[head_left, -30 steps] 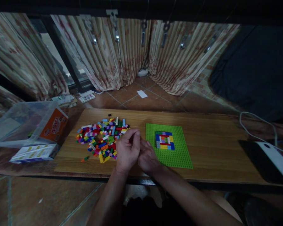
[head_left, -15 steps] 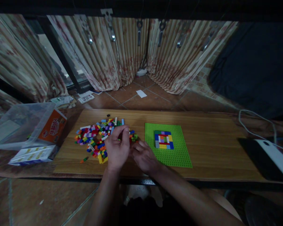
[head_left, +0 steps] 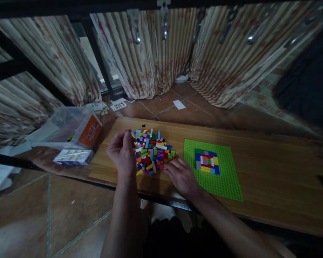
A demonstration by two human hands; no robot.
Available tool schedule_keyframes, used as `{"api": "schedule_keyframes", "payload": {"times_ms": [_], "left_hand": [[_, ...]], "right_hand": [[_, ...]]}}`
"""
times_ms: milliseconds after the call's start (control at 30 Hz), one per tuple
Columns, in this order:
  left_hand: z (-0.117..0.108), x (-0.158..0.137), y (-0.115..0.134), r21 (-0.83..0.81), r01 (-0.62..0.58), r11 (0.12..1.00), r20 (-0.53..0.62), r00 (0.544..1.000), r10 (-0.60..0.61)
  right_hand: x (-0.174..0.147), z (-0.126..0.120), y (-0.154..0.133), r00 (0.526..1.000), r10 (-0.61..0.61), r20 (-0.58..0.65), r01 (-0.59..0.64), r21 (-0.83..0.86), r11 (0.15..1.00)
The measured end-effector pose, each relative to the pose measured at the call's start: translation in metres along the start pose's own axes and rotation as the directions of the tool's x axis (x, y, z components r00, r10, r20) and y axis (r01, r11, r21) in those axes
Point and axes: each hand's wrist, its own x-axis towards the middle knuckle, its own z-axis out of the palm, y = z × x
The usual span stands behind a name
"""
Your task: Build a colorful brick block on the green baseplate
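Note:
My left hand (head_left: 123, 152) is raised over the left side of a heap of loose toy bricks (head_left: 150, 152), hiding part of it. Its fingers are curled and the thumb presses against the index finger; whatever they grip is too hidden to name. At the heap's right edge lies my right hand (head_left: 181, 176), palm down, fingers reaching toward the nearest bricks and no brick visibly held. To its right is a green baseplate (head_left: 223, 182), which carries a square, multicoloured brick build (head_left: 207, 162) with a red inner ring.
The wooden board (head_left: 271, 179) bears the bricks and baseplate. Left of it are a clear plastic bin (head_left: 61, 123) with an orange label and a white-and-yellow box (head_left: 74, 157). One small black brick (head_left: 143, 125) lies behind the heap. Striped curtains (head_left: 172, 53) hang beyond.
The camera has turned left, so the scene sits further right. My left hand has moved left across the heap, away from my right hand, which stays by the heap's right edge.

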Motion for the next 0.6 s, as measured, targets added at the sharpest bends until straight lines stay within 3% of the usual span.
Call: {"api": "schedule_keyframes", "payload": {"times_ms": [133,333,600], "left_hand": [[-0.007,0.004,0.006,-0.030,0.009,1.000,-0.071,0.997,-0.011],[-0.011,0.007,0.009,-0.099,0.058,0.993,-0.083,0.994,-0.066],[-0.014,0.008,0.007,-0.152,0.094,0.984,-0.055,0.993,-0.103]], "right_hand": [[0.000,-0.003,-0.002,0.997,0.038,-0.068,-0.040,-0.034,0.999],[0.006,0.000,-0.010,0.992,0.042,-0.118,-0.043,-0.008,0.999],[0.034,0.013,-0.017,0.994,0.095,-0.049,-0.097,-0.036,0.995]]}}
